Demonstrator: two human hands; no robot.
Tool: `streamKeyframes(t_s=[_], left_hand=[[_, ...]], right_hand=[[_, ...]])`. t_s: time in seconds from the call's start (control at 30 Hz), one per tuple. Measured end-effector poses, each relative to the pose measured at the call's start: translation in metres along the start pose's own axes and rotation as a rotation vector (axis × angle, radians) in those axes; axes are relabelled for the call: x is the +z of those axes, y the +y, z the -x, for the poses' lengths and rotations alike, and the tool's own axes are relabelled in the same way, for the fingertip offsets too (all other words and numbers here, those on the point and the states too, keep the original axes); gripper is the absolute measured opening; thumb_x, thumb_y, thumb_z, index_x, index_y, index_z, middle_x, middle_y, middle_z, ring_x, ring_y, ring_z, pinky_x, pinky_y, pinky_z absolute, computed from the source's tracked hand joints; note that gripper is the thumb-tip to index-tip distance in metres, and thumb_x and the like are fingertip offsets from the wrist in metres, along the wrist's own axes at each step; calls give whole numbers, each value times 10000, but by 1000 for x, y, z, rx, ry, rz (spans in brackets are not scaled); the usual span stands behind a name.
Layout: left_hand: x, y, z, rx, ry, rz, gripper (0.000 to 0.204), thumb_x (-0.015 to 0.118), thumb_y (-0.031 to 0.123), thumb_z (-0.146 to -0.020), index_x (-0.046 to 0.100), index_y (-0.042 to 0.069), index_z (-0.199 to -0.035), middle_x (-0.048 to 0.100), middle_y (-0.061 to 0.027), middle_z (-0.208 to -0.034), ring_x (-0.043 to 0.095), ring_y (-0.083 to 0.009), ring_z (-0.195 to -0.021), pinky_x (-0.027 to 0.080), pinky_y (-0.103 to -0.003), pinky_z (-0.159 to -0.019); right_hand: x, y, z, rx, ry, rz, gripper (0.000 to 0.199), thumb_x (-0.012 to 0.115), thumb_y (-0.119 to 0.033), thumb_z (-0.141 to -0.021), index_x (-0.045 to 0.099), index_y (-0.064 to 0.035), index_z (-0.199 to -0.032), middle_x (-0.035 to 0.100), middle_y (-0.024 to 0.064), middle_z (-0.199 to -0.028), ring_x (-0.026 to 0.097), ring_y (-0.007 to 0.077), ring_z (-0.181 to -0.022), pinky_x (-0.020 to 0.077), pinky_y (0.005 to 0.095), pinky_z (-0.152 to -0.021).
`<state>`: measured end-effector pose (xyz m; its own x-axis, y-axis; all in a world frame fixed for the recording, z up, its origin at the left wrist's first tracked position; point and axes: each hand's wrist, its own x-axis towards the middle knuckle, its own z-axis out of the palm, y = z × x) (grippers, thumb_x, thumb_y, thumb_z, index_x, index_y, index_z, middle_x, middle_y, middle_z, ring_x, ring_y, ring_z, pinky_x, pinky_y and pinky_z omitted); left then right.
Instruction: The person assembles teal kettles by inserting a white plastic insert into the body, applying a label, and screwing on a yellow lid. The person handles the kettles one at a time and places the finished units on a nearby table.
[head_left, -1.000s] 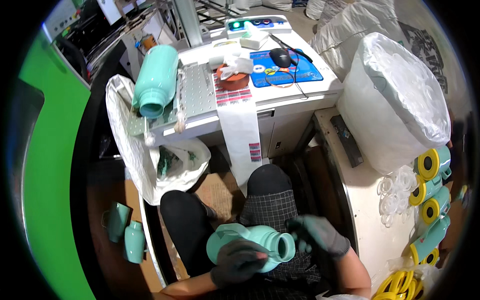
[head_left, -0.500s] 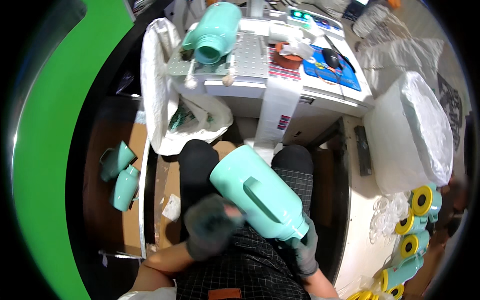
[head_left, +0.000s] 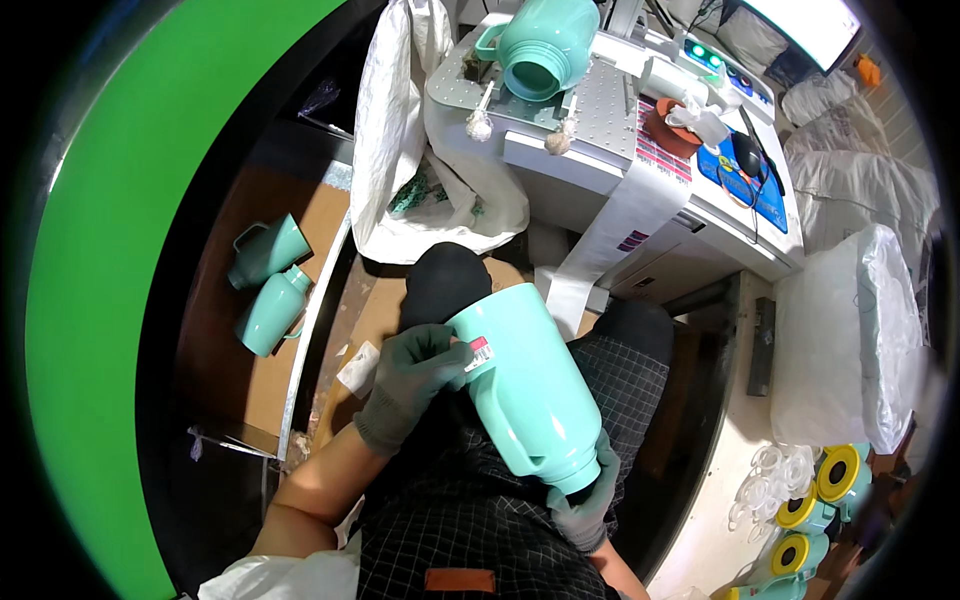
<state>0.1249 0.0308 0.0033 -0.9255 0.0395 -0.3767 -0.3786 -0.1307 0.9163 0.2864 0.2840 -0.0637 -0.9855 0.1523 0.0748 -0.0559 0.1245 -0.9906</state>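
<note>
A glossy mint-green thermos jug (head_left: 545,385) lies tilted across my lap, its wide base away from me and its neck toward me. My gloved right hand (head_left: 590,505) is closed around the neck, and the fingers partly hide the mouth. Along the jug's left side runs its handle (head_left: 505,425). A small red-and-white label (head_left: 480,352) sits on the body near the base, just beyond the handle's end. My gloved left hand (head_left: 415,375) pinches at that label, with thumb and fingertips touching its left edge.
Another mint jug (head_left: 545,50) lies on a perforated metal plate ahead, near a label strip (head_left: 625,225) hanging off the desk. Two jugs (head_left: 272,312) rest in a bin at left. At right are a white bag (head_left: 840,340), clear plastic rings (head_left: 770,485) and yellow-based jugs (head_left: 845,472).
My left hand has moved up to the jug's wide end, where a label now shows. The jug has turned, bringing its handle to the left side. The whole view has shifted.
</note>
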Motion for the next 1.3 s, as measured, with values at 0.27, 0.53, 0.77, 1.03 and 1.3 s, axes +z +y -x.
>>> streamKeyframes(t_s=[0.27,0.53,0.77,1.03,1.3], left_hand=[[-38,-30,-5,364,130,-288,468,853,156,-839,598,8,-1203,639,-91,-1110,632,-166,-930,549,-312,-844],[11,24,-68,802,-292,-692,691,754,169,-905,432,-33,-1482,512,-237,-1406,530,-368,-1296,438,-453,-1093],[55,171,-256,1743,260,-1562,716,712,146,-810,453,151,-1477,492,-133,-1489,469,-394,-1353,386,-565,-1126],[31,174,-155,1692,316,-1130,833,851,190,-695,484,123,-1440,591,-147,-1403,603,-403,-1193,502,-489,-986],[-15,59,9,1003,-201,-520,890,963,321,-715,501,25,-1416,643,-214,-1234,678,-345,-1094,591,-423,-888]], right_hand=[[-7,3,-4,-62,-117,163,901,808,-232,-768,287,36,-1451,452,241,-1416,506,318,-1310,425,451,-1110],[-21,-38,-42,241,209,-540,1101,878,-307,-755,251,19,-1598,499,223,-1461,560,326,-1306,513,448,-1062],[-67,-63,-101,-229,541,-346,1102,835,-416,-776,262,37,-1601,429,215,-1540,524,335,-1351,462,464,-1115],[-86,-84,-186,-519,683,150,969,862,-74,-716,378,67,-1543,449,193,-1560,474,298,-1402,353,443,-1197],[51,-122,-349,-698,356,823,845,891,-456,-753,549,-229,-1491,452,280,-1546,738,383,-1019,624,416,-772]])
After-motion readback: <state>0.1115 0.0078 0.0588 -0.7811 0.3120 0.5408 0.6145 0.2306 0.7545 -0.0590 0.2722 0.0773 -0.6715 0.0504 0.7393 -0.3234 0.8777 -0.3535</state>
